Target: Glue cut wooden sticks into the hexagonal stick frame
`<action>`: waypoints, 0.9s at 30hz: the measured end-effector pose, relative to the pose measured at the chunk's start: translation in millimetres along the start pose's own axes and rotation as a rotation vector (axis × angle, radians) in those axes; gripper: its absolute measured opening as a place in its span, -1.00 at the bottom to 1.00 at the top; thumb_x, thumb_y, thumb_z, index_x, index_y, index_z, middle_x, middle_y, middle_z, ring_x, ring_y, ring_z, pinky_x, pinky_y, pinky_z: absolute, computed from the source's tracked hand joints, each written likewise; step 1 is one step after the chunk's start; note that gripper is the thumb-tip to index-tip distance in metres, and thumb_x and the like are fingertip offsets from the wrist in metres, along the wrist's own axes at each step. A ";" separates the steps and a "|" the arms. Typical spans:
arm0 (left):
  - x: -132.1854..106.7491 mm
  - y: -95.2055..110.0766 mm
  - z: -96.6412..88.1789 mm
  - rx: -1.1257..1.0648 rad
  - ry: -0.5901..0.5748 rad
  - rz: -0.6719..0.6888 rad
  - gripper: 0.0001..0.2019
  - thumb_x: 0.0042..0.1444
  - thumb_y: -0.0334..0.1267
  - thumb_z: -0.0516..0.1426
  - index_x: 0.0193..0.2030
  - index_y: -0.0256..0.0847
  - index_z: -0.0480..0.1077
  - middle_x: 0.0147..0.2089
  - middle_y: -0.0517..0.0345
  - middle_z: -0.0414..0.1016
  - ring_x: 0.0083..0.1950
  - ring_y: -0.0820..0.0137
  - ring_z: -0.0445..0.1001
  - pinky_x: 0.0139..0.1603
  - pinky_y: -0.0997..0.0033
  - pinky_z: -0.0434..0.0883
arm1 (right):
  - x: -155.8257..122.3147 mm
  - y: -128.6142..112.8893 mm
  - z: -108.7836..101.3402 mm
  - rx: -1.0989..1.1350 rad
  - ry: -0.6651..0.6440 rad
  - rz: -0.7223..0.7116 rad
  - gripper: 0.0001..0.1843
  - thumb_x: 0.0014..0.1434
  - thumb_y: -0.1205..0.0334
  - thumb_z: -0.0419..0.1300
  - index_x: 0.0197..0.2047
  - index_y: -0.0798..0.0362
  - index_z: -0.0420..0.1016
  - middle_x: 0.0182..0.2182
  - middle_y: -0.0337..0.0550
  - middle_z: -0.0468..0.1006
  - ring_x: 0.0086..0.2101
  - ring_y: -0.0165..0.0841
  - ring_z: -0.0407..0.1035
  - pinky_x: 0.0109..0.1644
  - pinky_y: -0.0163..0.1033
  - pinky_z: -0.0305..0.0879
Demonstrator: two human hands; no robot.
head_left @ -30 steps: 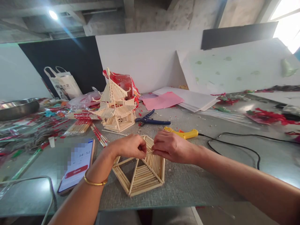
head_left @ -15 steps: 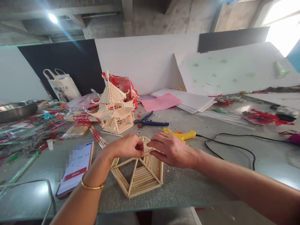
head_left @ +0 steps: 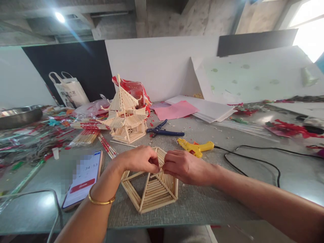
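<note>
A low hexagonal roof frame of wooden sticks [head_left: 152, 192] lies on the grey table [head_left: 202, 199] in front of me. My left hand [head_left: 139, 159] and my right hand [head_left: 182, 166] meet over its peak, fingers pinched together on the sticks at the top. A gold bangle circles my left wrist. Behind the hands stands a finished stick pagoda model [head_left: 124, 114].
A phone [head_left: 83, 177] lies at the left. A yellow glue gun [head_left: 196, 147] with a black cord [head_left: 253, 158] and blue pliers [head_left: 164, 131] lie behind my hands. Stick bundles [head_left: 86, 135], red wrappers, pink paper [head_left: 176, 109] and white boards crowd the back.
Both hands stay pinched at the frame's peak; the right hand's fingers have closed in tighter against the left. The frame has not shifted.
</note>
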State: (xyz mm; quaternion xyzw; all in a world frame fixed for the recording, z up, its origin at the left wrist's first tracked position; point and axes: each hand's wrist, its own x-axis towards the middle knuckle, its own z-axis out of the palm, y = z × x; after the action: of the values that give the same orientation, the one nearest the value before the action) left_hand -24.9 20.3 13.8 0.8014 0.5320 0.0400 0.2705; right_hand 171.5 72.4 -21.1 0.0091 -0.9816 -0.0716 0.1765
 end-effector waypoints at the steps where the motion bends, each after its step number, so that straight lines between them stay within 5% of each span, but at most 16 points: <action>1: -0.9 0.1 -0.9 0.001 -0.015 -0.003 -0.79 -0.09 -0.17 0.11 -0.38 -0.23 0.47 -0.46 0.17 0.47 -0.43 0.45 0.35 -0.48 0.49 0.19 | -0.3 0.7 0.8 0.014 0.006 0.002 -0.69 0.28 0.30 -0.09 -0.41 0.14 0.39 -0.46 -0.13 0.36 -0.41 -0.42 0.18 -0.35 -0.28 0.12; 7: -2.4 4.3 -1.1 0.023 -0.030 0.018 -0.81 -0.10 -0.21 0.11 -0.36 -0.23 0.47 -0.45 0.17 0.48 -0.43 0.45 0.36 -0.48 0.50 0.19 | -1.6 1.9 4.3 0.052 0.058 0.027 -0.70 0.28 0.28 -0.08 -0.37 0.15 0.41 -0.46 -0.14 0.36 -0.42 -0.43 0.19 -0.35 -0.29 0.13; 27: 0.6 10.6 4.8 0.147 -0.061 0.003 -0.83 -0.17 -0.29 0.13 -0.41 -0.19 0.51 -0.51 0.22 0.46 -0.49 0.47 0.33 -0.51 0.49 0.14 | -2.2 -3.7 6.2 0.049 -0.060 -0.013 -0.77 0.24 0.35 -0.07 -0.33 0.08 0.39 -0.40 -0.14 0.41 -0.35 -0.39 0.25 -0.27 -0.26 0.18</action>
State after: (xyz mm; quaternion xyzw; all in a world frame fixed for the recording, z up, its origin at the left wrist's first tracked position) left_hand -14.2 15.9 14.6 0.8206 0.5240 -0.0232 0.2268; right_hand 171.3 69.7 -28.2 0.0177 -0.9879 -0.0489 0.1461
